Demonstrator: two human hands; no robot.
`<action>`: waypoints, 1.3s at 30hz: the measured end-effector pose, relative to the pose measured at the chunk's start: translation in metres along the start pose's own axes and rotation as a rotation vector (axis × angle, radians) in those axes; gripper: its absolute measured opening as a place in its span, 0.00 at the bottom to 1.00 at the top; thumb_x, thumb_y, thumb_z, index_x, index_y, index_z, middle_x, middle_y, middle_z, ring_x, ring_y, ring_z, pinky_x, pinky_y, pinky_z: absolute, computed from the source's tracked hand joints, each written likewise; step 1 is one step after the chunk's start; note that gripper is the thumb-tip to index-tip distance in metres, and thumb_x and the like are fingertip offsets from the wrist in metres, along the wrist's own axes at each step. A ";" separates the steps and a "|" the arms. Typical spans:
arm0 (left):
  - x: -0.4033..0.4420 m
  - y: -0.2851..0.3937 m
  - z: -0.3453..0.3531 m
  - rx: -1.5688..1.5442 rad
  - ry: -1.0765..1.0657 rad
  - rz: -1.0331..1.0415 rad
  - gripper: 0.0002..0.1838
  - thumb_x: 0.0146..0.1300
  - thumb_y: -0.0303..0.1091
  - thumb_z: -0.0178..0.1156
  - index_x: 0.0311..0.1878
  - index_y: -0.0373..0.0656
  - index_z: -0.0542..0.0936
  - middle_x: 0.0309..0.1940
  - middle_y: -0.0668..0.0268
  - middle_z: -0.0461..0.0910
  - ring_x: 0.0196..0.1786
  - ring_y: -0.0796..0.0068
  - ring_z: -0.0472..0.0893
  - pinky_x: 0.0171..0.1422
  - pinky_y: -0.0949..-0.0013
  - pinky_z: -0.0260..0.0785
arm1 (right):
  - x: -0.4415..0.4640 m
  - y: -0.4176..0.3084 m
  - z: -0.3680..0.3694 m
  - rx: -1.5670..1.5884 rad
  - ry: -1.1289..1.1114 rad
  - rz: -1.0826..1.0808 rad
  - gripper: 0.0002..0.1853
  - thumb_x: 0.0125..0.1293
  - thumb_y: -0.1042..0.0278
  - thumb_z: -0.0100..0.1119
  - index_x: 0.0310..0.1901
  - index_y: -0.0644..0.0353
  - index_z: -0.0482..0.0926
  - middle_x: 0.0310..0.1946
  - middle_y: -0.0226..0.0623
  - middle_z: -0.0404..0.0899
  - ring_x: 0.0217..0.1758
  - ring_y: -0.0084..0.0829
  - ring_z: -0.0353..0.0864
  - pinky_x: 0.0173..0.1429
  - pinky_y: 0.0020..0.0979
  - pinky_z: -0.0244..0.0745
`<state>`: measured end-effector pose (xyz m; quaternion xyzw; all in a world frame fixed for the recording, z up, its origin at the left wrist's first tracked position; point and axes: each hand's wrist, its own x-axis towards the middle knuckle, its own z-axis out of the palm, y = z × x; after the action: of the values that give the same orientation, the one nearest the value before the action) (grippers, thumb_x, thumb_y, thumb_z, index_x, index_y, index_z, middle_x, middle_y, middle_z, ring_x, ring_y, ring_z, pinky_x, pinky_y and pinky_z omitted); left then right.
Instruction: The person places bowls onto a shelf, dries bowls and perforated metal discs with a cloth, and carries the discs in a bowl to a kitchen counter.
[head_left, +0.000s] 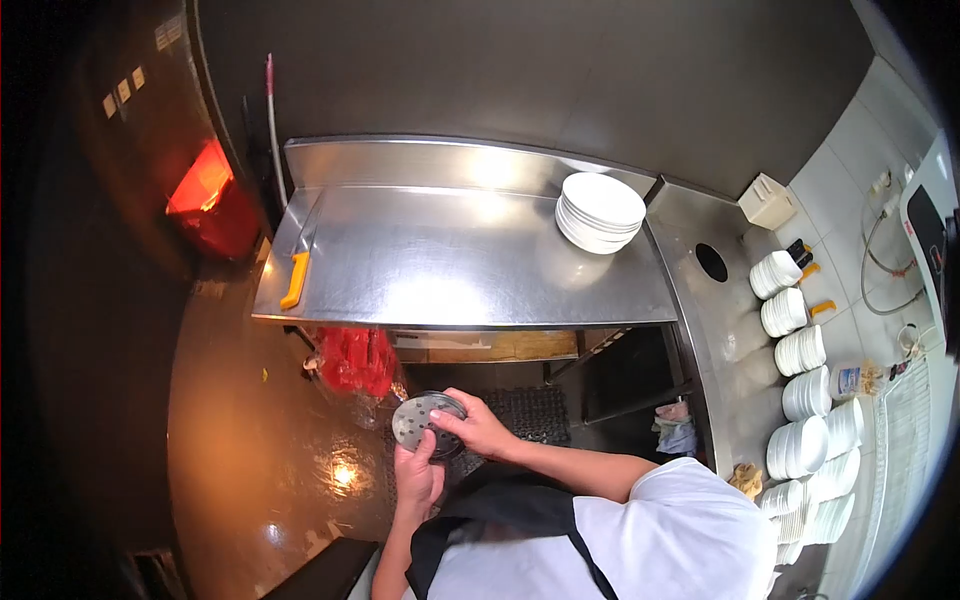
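Observation:
Between my hands is a round, shallow dark dish with a pale face and small dark spots or holes. My left hand grips its lower edge, with the thumb pointing up over its face. From the right, my right hand holds the rim, its thumb laid on the face. Both hands are in front of my body, below the front edge of the steel table. What the spots are is too small to tell.
A stack of white plates stands at the table's back right; a yellow-handled knife lies at its left end. Stacked white bowls line the right counter, which has a round hole. Red bags hang below the table.

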<state>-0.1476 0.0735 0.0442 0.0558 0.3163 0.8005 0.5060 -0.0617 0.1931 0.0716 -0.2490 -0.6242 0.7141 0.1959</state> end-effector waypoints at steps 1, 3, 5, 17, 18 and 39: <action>0.011 -0.001 0.004 0.030 0.000 0.020 0.21 0.71 0.30 0.60 0.65 0.41 0.72 0.59 0.63 0.78 0.61 0.69 0.77 0.68 0.60 0.68 | 0.005 0.001 -0.011 -0.020 0.003 -0.014 0.18 0.74 0.58 0.58 0.55 0.63 0.75 0.47 0.32 0.80 0.51 0.20 0.75 0.58 0.28 0.73; 0.035 0.001 0.024 0.093 -0.011 -0.006 0.21 0.70 0.28 0.61 0.65 0.40 0.72 0.58 0.63 0.78 0.60 0.69 0.78 0.67 0.61 0.68 | 0.010 -0.009 -0.034 -0.103 0.077 -0.104 0.23 0.77 0.55 0.53 0.64 0.63 0.69 0.56 0.37 0.76 0.59 0.24 0.73 0.64 0.31 0.69; 0.064 0.000 0.053 0.155 -0.010 -0.046 0.22 0.68 0.26 0.62 0.64 0.38 0.72 0.58 0.62 0.79 0.60 0.70 0.78 0.67 0.63 0.68 | 0.015 -0.015 -0.073 -0.154 0.214 -0.177 0.29 0.78 0.46 0.48 0.69 0.61 0.65 0.58 0.39 0.74 0.60 0.28 0.74 0.65 0.32 0.68; 0.306 -0.095 0.263 0.502 -0.160 0.093 0.21 0.67 0.28 0.64 0.60 0.34 0.73 0.51 0.62 0.81 0.52 0.76 0.79 0.60 0.69 0.71 | 0.007 -0.023 -0.408 0.212 1.080 -0.313 0.26 0.79 0.45 0.44 0.64 0.58 0.68 0.49 0.36 0.76 0.48 0.25 0.75 0.54 0.29 0.71; 0.326 -0.104 0.284 0.568 -0.196 0.093 0.21 0.67 0.28 0.65 0.60 0.33 0.73 0.51 0.61 0.81 0.52 0.75 0.80 0.60 0.69 0.71 | 0.012 -0.031 -0.429 0.206 1.097 -0.321 0.25 0.79 0.45 0.44 0.63 0.59 0.68 0.49 0.36 0.76 0.48 0.25 0.75 0.54 0.28 0.71; 0.488 -0.215 0.417 2.079 -0.524 -0.107 0.28 0.62 0.50 0.67 0.53 0.32 0.80 0.51 0.44 0.77 0.60 0.45 0.74 0.66 0.52 0.68 | 0.139 -0.017 -0.593 0.079 0.917 -0.166 0.30 0.80 0.42 0.37 0.64 0.61 0.71 0.58 0.38 0.76 0.63 0.30 0.72 0.67 0.33 0.66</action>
<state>-0.0455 0.7360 0.1415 0.6151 0.7261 0.0788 0.2969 0.1823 0.7484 0.0156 -0.4804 -0.4633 0.5356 0.5174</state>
